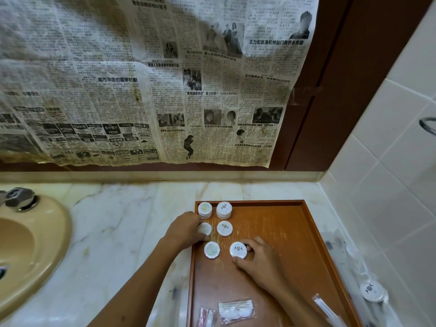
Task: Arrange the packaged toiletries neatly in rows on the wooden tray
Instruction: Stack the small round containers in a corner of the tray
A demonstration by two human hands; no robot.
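A wooden tray (pixel 295 232) lies on the marble counter. Several round white packaged soaps stand in two columns at its far left: two stacks at the back (pixel 204 209) (pixel 224 210), one single soap (pixel 224 228) behind, and one at the front left (pixel 211 249). My left hand (pixel 186 230) curls round the middle-left soap (pixel 205 228) at the tray's left rim. My right hand (pixel 258 260) pinches the front-right soap (pixel 238 249) between thumb and fingers. A cotton-bud packet (pixel 236 310) and a small red-and-white sachet (pixel 206 317) lie at the tray's near edge.
A beige sink (pixel 26 251) with a metal tap (pixel 20 199) sits at the left. Clear plastic wrappers and another round soap (pixel 371 291) lie on the counter right of the tray. A newspaper (pixel 141 79) covers the mirror behind; tiled wall on the right.
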